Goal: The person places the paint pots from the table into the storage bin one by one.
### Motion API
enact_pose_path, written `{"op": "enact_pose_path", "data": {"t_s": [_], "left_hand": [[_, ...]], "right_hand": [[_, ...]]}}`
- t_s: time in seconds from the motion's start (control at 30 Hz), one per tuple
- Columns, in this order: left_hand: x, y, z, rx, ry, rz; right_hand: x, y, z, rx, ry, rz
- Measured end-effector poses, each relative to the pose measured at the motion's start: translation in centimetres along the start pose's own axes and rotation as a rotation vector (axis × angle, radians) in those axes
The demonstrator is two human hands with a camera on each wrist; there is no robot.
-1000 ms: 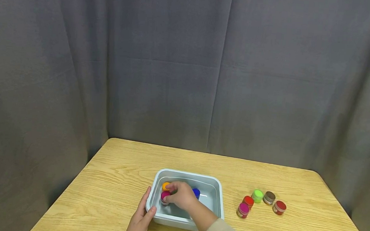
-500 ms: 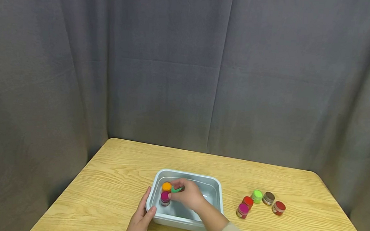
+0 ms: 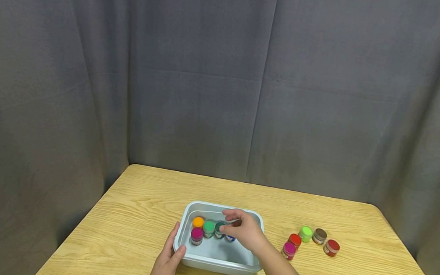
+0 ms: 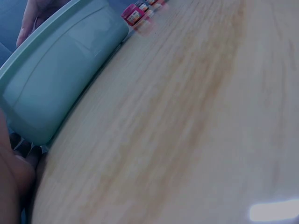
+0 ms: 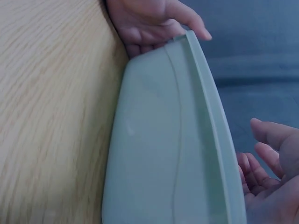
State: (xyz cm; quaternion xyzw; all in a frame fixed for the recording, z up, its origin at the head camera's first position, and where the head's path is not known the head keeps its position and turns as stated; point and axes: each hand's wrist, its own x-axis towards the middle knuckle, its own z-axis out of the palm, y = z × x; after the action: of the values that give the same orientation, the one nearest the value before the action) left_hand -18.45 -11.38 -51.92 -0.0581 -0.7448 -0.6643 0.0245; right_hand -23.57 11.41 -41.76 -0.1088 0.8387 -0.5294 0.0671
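In the head view a pale blue-grey rectangular tub (image 3: 218,261) stands near the table's front edge. My left hand (image 3: 167,258) grips its near left corner, the thumb on the front side and the fingers along the left side. Above the tub's right half is my right hand (image 3: 246,231), thumb and fingers spread apart, holding nothing. Below its fingertips a dark green jar (image 3: 219,230) and a partly hidden blue jar (image 3: 230,238) stand in the tub. Left of them are a green jar (image 3: 208,229), an orange jar (image 3: 198,223) and a magenta jar (image 3: 196,235).
Right of the tub on the wooden table (image 3: 156,192) stand a magenta jar (image 3: 288,250), a red jar (image 3: 295,240), a light green jar (image 3: 305,233), a brown jar (image 3: 319,235) and a dark red jar (image 3: 331,247). Grey curtains (image 3: 192,89) surround the table.
My right hand has moved right within the tub and let go of a jar. The green, dark green and blue jars now show in a row. My left hand has stayed put.
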Motion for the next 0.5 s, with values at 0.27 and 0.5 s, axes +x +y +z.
{"op": "enact_pose_path", "data": {"t_s": [0.27, 0.5], "left_hand": [[0.1, 0.0, 0.0, 0.007, 0.005, 0.002], [0.0, 0.0, 0.0, -0.013, -0.008, 0.013]], "right_hand": [[-0.8, 1.2, -2.5, -0.010, 0.141, 0.076], [-1.9, 2.5, -5.0, -0.020, 0.214, 0.125]]}}
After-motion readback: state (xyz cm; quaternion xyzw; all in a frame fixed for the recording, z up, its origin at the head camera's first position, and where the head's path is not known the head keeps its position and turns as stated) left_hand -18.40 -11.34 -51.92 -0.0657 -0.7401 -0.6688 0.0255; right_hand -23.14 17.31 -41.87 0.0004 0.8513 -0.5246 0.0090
